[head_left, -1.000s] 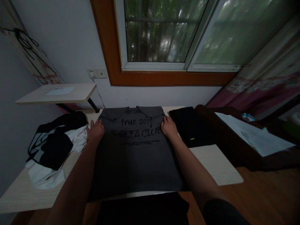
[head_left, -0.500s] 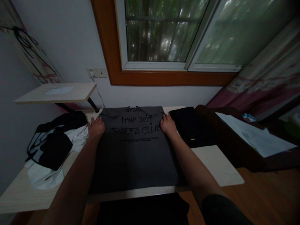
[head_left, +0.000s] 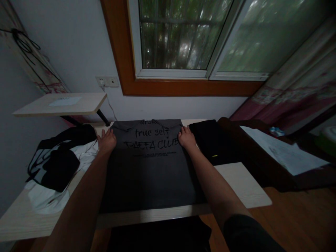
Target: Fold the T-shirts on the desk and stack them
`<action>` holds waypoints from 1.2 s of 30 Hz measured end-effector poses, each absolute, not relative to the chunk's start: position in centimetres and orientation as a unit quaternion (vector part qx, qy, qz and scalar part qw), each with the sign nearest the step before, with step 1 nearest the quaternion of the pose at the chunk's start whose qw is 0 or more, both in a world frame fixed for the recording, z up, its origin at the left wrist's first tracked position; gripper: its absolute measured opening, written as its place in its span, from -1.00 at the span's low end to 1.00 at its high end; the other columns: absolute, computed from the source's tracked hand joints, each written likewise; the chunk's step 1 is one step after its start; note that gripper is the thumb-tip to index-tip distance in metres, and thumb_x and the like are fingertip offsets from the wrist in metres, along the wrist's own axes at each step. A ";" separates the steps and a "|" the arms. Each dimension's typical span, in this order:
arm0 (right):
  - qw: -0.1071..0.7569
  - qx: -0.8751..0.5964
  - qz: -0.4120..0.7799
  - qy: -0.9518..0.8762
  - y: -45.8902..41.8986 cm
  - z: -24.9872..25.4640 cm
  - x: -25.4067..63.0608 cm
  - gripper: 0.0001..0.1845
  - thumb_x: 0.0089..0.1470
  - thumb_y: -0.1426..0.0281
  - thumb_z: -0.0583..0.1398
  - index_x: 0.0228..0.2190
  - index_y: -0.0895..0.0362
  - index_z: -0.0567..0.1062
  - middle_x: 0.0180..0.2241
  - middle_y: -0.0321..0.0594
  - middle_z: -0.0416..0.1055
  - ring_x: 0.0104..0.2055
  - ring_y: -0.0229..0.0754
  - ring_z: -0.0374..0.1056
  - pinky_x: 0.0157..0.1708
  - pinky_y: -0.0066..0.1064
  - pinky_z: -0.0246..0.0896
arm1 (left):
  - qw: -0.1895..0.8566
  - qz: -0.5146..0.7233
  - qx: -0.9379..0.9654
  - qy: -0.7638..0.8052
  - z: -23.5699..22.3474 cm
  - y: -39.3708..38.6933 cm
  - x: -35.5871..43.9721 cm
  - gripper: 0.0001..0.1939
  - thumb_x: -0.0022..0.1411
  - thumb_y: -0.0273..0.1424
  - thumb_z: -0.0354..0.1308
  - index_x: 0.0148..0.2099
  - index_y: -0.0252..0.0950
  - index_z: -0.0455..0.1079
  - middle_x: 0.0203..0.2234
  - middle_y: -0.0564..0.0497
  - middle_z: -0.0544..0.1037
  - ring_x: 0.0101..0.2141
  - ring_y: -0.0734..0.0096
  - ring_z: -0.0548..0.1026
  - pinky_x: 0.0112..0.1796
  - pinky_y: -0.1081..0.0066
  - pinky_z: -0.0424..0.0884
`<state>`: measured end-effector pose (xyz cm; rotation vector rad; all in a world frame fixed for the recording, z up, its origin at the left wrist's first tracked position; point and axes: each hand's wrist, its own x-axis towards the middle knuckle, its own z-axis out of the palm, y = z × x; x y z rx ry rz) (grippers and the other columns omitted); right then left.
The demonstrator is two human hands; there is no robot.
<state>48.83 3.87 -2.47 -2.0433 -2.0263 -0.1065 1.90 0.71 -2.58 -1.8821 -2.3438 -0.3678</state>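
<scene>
A dark grey T-shirt (head_left: 152,175) with black lettering lies spread in front of me, its lower edge close to the front edge of the table (head_left: 147,214). My left hand (head_left: 107,140) is closed on the shirt's left side near the far end. On the opposite side, my right hand (head_left: 187,138) grips the edge beside the lettering. The fingertips are partly hidden. Small creases run across the cloth near the far end.
Black and white clothes (head_left: 59,164) lie heaped at the left, below a small raised shelf (head_left: 60,105). A folded black garment (head_left: 210,140) is at the right. Farther right, a paper sheet (head_left: 280,150) lies on dark furniture. A wall with a window (head_left: 183,42) stands behind.
The shirt has slid slightly away from me with both hands, so a bit more of the table's front edge shows. The view has shifted slightly.
</scene>
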 end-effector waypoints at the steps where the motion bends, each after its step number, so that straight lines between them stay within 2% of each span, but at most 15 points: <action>1: 0.130 -0.702 -0.040 -0.699 4.0 -2.5 48.8 -0.38 0.37 0.29 -0.10 0.32 0.33 0.25 0.39 0.07 0.14 0.45 0.11 -0.05 0.36 -0.09 -0.03 | 0.055 -0.120 -0.621 -0.773 -2.5 0.8 1.9 -0.39 0.45 -0.34 -0.29 0.42 -0.45 0.20 0.41 -0.19 0.19 0.43 -0.20 -0.04 0.30 -0.34 -0.05; 7: 0.135 -0.700 -0.046 -0.700 4.1 -2.5 48.9 -0.39 0.36 0.30 -0.08 0.31 0.33 0.28 0.37 0.08 0.17 0.44 0.10 -0.02 0.35 -0.10 -0.01 | 0.059 -0.136 -0.618 -0.772 -2.3 0.6 2.2 -0.40 0.43 -0.35 -0.23 0.40 -0.44 0.23 0.39 -0.26 0.22 0.42 -0.19 0.02 0.30 -0.32 -0.01; 13: 0.177 -0.678 -0.077 -0.710 3.3 -2.7 49.0 -0.45 0.32 0.34 -0.02 0.21 0.33 0.42 0.30 0.13 0.27 0.37 0.12 0.13 0.34 -0.09 0.00 | 0.124 -0.167 -0.633 -0.745 -2.2 -1.5 3.0 -0.41 0.41 -0.36 -0.18 0.37 -0.49 0.26 0.38 -0.35 0.22 0.41 -0.20 0.05 0.30 -0.25 0.03; 17: 0.208 -0.646 -0.104 -0.727 1.8 -2.8 49.4 -0.49 0.28 0.38 0.02 0.14 0.30 0.50 0.29 0.12 0.29 0.36 0.13 0.14 0.34 -0.04 0.01 | 0.145 -0.170 -0.665 -0.712 -2.3 -3.8 3.4 -0.40 0.41 -0.33 -0.15 0.40 -0.41 0.24 0.40 -0.30 0.20 0.41 -0.19 0.05 0.29 -0.22 0.07; 22: 0.217 -0.623 -0.104 -0.745 -0.9 -2.9 50.1 -0.53 0.27 0.37 0.06 0.11 0.24 0.53 0.27 0.06 0.34 0.34 0.14 0.19 0.34 -0.01 0.06 | 0.129 -0.137 -0.729 -0.659 -3.0 -7.0 3.4 -0.45 0.39 -0.33 -0.09 0.36 -0.31 0.32 0.36 -0.22 0.29 0.39 -0.14 0.13 0.29 -0.18 0.14; 30: 0.211 -0.580 -0.079 -0.783 -4.8 -2.6 50.8 -0.54 0.32 0.36 0.06 0.12 0.26 0.53 0.21 0.03 0.42 0.35 0.09 0.19 0.38 -0.06 0.06 | 0.076 -0.129 -0.776 -0.613 -3.6 -10.9 2.3 -0.47 0.44 -0.32 -0.15 0.32 -0.33 0.35 0.33 -0.19 0.34 0.35 0.00 0.25 0.29 -0.04 0.22; 36: 0.193 -0.586 -0.059 -0.785 -6.3 -2.5 50.7 -0.50 0.33 0.34 0.03 0.17 0.27 0.48 0.26 0.05 0.35 0.34 0.09 0.22 0.36 -0.05 0.10 | 0.056 -0.129 -0.774 -0.618 -3.4 -11.6 2.5 -0.47 0.43 -0.29 -0.15 0.33 -0.29 0.35 0.35 -0.14 0.32 0.36 0.05 0.23 0.32 -0.02 0.19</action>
